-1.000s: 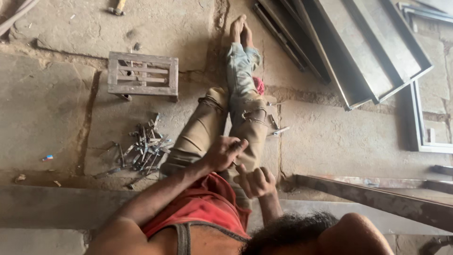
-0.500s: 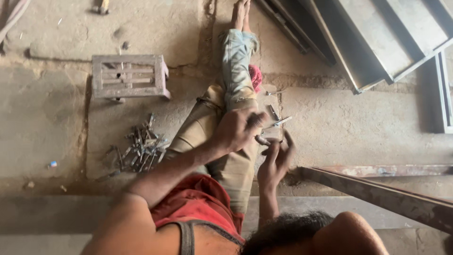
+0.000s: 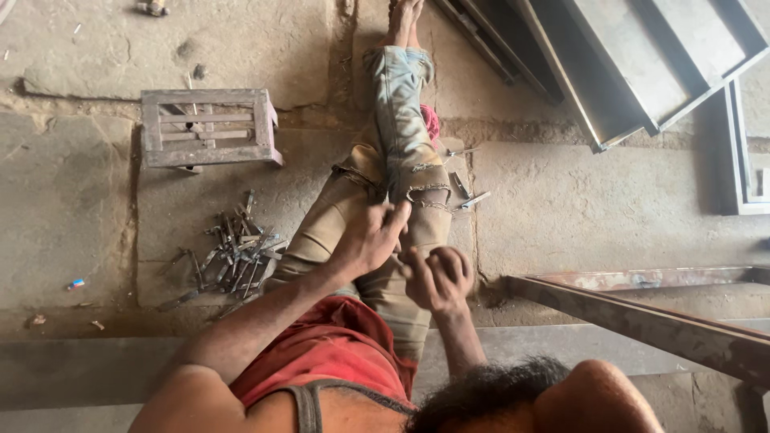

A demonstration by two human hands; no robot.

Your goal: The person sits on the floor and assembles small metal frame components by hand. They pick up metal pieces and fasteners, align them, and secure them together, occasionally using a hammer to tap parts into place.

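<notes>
I sit on the concrete floor with my legs stretched out in torn trousers. My left hand (image 3: 370, 239) rests over my thigh with its fingers bent and its thumb turned toward my right hand (image 3: 439, 277). The right hand is curled into a fist just beside it. A small dark metal piece (image 3: 399, 267) shows between the two hands, at the right fist's edge. What the left fingers pinch is hidden. Several small metal clips (image 3: 463, 196) lie on the floor by my right knee.
A heap of small metal parts (image 3: 234, 252) lies left of my leg, with a small welded metal frame (image 3: 207, 128) beyond it. Large steel frames (image 3: 642, 72) lean at the top right. A rusty steel bar (image 3: 642, 321) crosses the lower right.
Both hands have drawn back from the clips beside my right knee to my lap. The right hand has closed into a fist.
</notes>
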